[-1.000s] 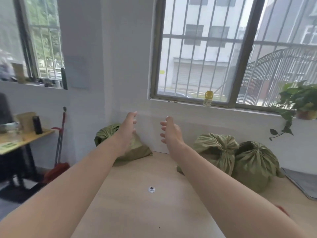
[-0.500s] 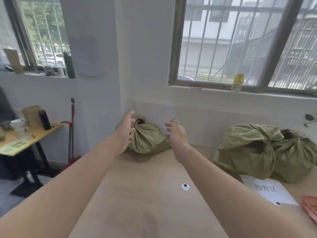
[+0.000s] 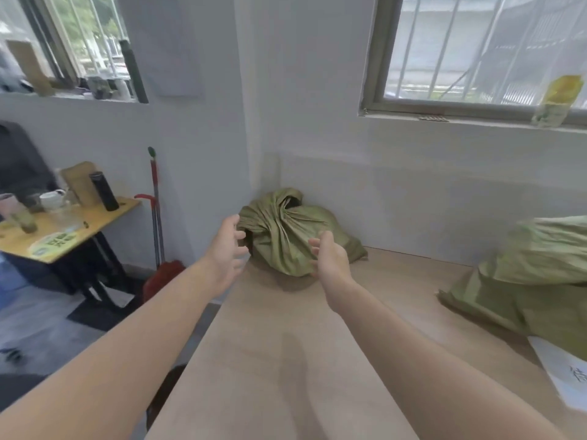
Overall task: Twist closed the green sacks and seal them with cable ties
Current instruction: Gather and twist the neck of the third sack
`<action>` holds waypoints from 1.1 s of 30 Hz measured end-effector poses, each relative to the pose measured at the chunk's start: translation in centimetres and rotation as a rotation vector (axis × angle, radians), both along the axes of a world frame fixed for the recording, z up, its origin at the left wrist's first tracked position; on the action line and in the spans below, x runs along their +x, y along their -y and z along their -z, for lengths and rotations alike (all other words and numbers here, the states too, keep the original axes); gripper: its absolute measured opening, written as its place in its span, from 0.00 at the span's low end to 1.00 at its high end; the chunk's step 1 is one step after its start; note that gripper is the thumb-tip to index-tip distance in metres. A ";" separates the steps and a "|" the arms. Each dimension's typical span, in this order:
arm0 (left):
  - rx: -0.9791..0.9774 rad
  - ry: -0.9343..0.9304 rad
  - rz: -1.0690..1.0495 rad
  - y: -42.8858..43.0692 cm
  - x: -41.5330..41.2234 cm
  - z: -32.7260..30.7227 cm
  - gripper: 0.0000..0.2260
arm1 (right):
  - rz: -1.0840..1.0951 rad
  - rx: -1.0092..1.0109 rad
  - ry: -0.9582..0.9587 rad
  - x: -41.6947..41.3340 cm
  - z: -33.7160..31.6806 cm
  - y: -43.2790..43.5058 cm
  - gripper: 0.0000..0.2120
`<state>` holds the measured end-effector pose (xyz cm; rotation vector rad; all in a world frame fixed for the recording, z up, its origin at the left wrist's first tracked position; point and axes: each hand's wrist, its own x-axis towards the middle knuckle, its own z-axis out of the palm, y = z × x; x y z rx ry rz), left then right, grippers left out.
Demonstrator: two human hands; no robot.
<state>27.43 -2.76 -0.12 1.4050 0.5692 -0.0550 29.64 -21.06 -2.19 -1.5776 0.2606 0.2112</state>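
Observation:
A green woven sack (image 3: 286, 236) with a twisted top sits in the far left corner of the wooden table (image 3: 286, 360), against the wall. Both my arms reach toward it. My left hand (image 3: 227, 249) hovers at the sack's left side, fingers loosely spread and holding nothing. On the sack's right side my right hand (image 3: 328, 257) is open, palm turned inward, fingertips close to the fabric. Another green sack (image 3: 536, 271) lies at the table's right edge of view. No cable tie is visible.
A white paper sheet (image 3: 568, 376) lies at the right below the second sack. A red broom (image 3: 158, 249) leans by the wall left of the table. A side desk (image 3: 63, 230) holds cups and a black flask. A yellow bottle (image 3: 554, 100) stands on the windowsill.
The view has swung left and down, bringing the corner sack closer. Both hands have moved forward to flank it, coming nearly to its sides.

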 end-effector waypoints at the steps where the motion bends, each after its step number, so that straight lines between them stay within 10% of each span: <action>1: -0.011 -0.015 0.005 -0.6 1.2 0.7 0.29 | -0.005 -0.003 -0.014 1.0 0.5 -0.5 0.19; 25: -0.360 -0.122 -0.124 -9.1 25.9 16.6 0.34 | 0.017 -0.174 0.075 25.2 13.0 -13.3 0.20; 33: -0.499 0.045 -0.059 -10.0 28.6 20.6 0.22 | -0.078 -0.256 0.012 29.6 17.3 -12.1 0.37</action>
